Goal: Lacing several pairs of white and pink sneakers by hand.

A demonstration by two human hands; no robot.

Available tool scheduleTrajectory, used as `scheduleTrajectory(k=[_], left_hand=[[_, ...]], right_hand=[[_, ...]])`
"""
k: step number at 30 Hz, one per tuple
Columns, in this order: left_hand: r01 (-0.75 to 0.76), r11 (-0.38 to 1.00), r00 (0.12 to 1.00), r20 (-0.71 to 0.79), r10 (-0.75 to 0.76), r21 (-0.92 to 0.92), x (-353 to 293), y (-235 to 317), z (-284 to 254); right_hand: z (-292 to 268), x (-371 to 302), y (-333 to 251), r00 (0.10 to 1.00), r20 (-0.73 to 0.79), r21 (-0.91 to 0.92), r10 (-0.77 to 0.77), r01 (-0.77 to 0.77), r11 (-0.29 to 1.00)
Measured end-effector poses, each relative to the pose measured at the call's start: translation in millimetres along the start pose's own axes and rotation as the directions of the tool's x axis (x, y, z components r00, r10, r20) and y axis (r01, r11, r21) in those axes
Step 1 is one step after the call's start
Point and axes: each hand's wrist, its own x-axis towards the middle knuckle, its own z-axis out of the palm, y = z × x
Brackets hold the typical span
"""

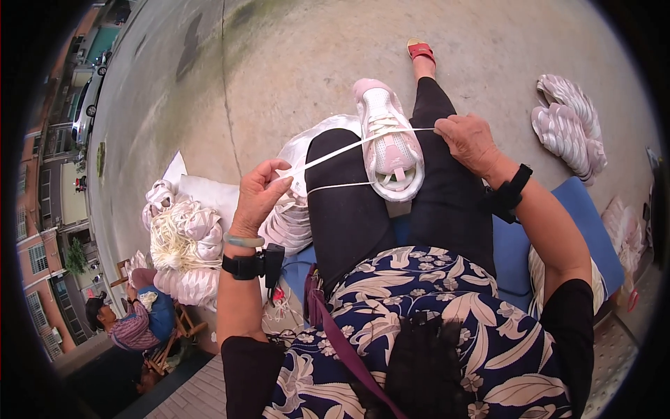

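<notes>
A pink and white sneaker [396, 155] rests between my thighs, its toe pointing away from me and its heel opening toward me. White lacing runs across its tongue. My left hand [257, 197], left of the shoe, pinches a flat white shoelace [333, 151] between thumb and fingers. On the other side my right hand [469, 142] is closed on lace too, above my right thigh. The lace stretches taut between both hands across the shoe. Another strand passes low over my left thigh to the shoe's side. The fingertips of my right hand are partly hidden.
To the left lie piled pink and white shoes [199, 279] with a bundle of cream laces [183, 234] on top. More nested shoes [286, 227] sit beside my left thigh. A stack of shoes [572, 129] stands on the concrete at right. Another person [136, 321] sits far left.
</notes>
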Motion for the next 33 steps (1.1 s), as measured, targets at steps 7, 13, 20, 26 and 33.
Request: scheduleTrajectory(k=[7,13,20,26,33], left_hand=[[-0.105,0.913,0.962,-0.192,0.194,0.393,-33,-51,-39],[0.052,0.427,0.894,-0.233,0.384,0.903,-83,-61,-108],[0.409,0.25,0.808,-0.476,0.348,0.877,-117,-62,-198],[0.417,0.814,0.768,-0.636,-0.077,0.405,-61,-81,-146],[0.48,0.866,0.858,0.28,-0.431,-0.14,-2,1,44]], right_hand=[[-10,-64,65,0.994,-0.056,-0.08,0.098,-0.102,0.992],[-74,-182,201,0.957,-0.107,-0.293,0.271,-0.29,0.911],[-149,-199,266,0.867,-0.2,-0.284,0.456,-0.497,0.82],[-82,-136,174,0.519,0.065,0.409,0.852,-0.793,0.452],[-22,-16,-36,0.595,0.7,0.666,0.396,-0.744,-0.06]])
